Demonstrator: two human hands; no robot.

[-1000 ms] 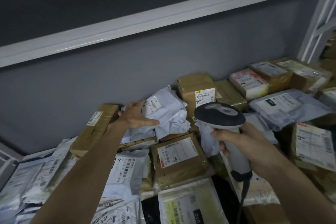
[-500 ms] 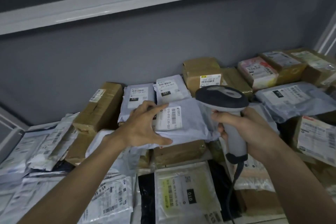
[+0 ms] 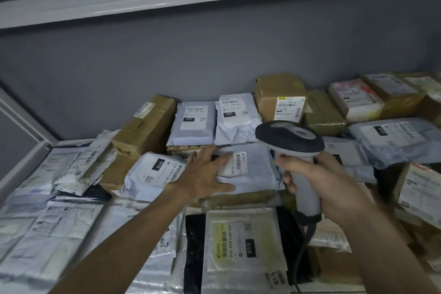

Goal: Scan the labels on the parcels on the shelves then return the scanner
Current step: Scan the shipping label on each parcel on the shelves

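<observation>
So the grey mailer we were lifting half a second ago is now flat on the pile, label up, ready to scan. Our left hand rests on its left edge, fingers straight, just beside the label. Right hand grips the scanner, head hovering over the mailer's right edge.

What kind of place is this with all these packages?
Probably a parcel depot or mailroom. A shelf is piled with labelled mail bags and cardboard boxes, and the right hand holds a barcode scanner over them.
</observation>
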